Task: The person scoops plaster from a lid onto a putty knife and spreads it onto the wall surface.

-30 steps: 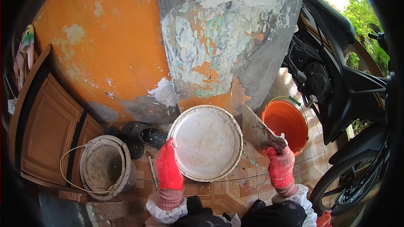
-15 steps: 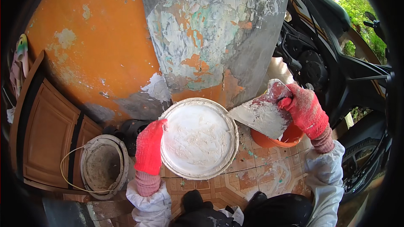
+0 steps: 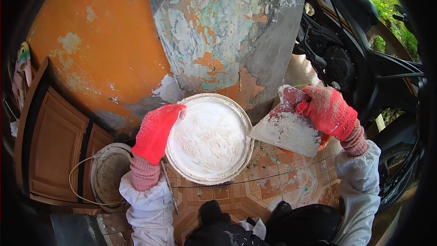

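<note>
Patchy wall [image 3: 214, 45] is rising behind as, above the tiles [image 3: 257, 191], we are gripping the lid [image 3: 207, 132] by its left rim with our left hand [image 3: 157, 132] and holding the scraper [image 3: 291, 132] in our right hand [image 3: 331, 111] at the opposite rim, where hard pushing could tip that one-sided hold.

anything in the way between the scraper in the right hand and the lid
No, nothing visible: the scraper, in the right hand, has its left corner at the rim of the lid; contact is unclear.
</note>
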